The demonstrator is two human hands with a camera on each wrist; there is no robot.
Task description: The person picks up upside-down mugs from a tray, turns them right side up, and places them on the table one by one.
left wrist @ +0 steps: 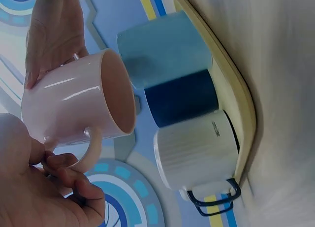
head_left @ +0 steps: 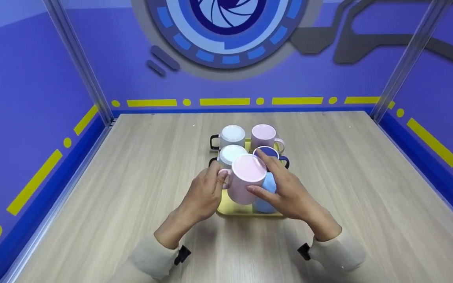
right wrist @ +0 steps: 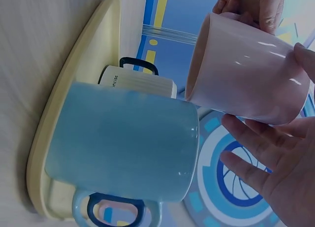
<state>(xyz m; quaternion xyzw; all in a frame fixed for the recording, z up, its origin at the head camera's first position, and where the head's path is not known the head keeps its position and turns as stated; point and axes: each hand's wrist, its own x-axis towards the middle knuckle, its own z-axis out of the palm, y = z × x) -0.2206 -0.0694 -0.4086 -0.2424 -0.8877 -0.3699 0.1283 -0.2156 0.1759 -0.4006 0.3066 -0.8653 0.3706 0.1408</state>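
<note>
A pink mug [head_left: 242, 192] is held upside down above the front of a yellow tray [head_left: 230, 209], its open rim facing down. My left hand [head_left: 203, 192] pinches the mug's handle, as the left wrist view shows. Thumb and fingers of my right hand [head_left: 289, 192] span the mug's body from the other side. Beside and below it on the tray stands a light blue mug [right wrist: 128, 138]. Behind that is a navy mug [left wrist: 182, 99], partly covered by my right fingers in the head view. A white mug [left wrist: 197, 150] with a black handle stands at the left.
At the tray's back stand another white mug [head_left: 232, 135] with a black handle and a second pink mug [head_left: 264, 135]. The wooden tabletop [head_left: 151, 157] extends around the tray. Blue printed panels [head_left: 100, 47] enclose the table's back and sides.
</note>
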